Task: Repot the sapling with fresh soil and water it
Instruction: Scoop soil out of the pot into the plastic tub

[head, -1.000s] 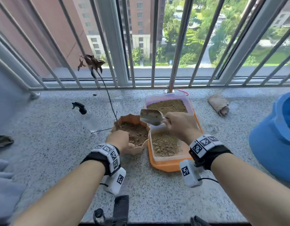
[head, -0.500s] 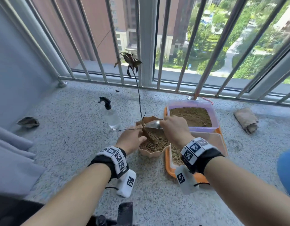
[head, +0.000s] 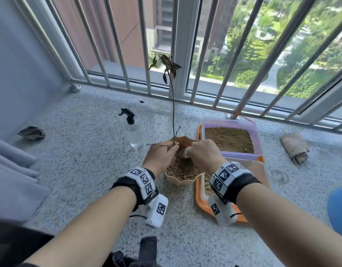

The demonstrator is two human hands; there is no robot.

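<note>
Over gritty soil, hands (left, right) grip stem, scoop.

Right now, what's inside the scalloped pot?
The scalloped pot holds brown, lumpy soil and the sapling, stem pinched by the left hand. The right hand holds a metal scoop over it. The stem base and roots are hidden by the hands.

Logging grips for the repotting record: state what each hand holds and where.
Left hand pinches the sapling low on its stem, above the pot. Right hand grips the scoop by its handle.
</note>
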